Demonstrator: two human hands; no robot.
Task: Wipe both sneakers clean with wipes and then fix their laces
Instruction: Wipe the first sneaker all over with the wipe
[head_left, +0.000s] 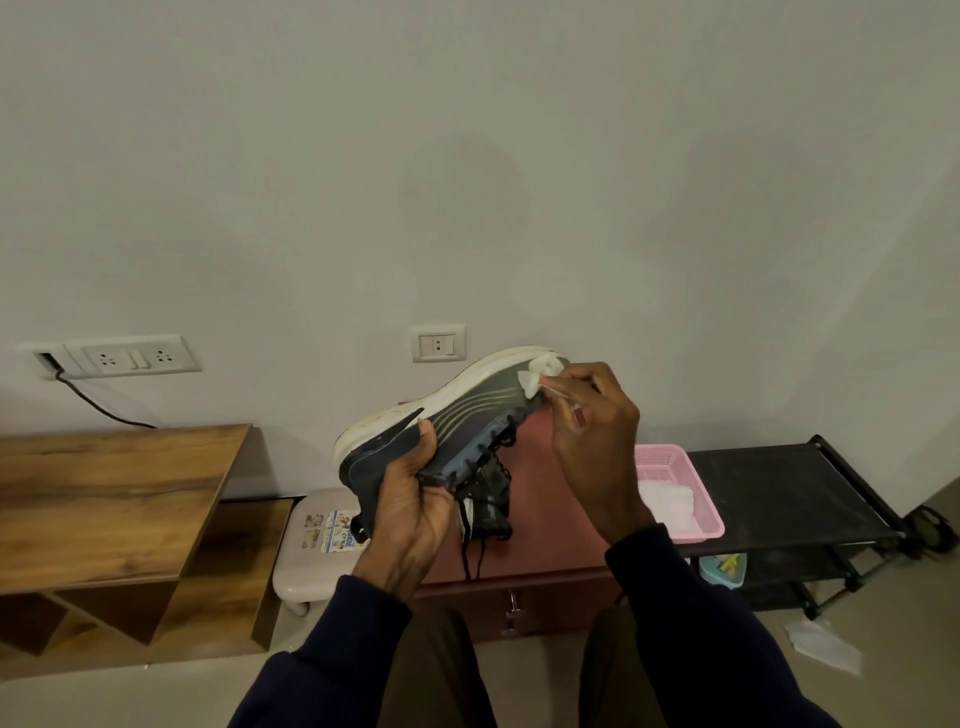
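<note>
I hold a dark grey sneaker (467, 415) with pale stripes and a white sole in the air, turned on its side with the sole facing away and the toe up to the right. My left hand (410, 493) grips its heel end, thumb on the side. My right hand (597, 431) pinches a white wipe (540, 376) against the toe. Black laces (475, 545) dangle loose below the shoe. The second sneaker (493, 499), dark, sits on the maroon box (545, 519) beneath, partly hidden by my hands.
A pink basket (675, 467) holding white wipes rests on a black shoe rack (779, 483) at right. A beige plastic stool (306, 551) stands left of the box, a wooden shelf unit (114, 493) further left. A used wipe (826, 644) lies on the floor.
</note>
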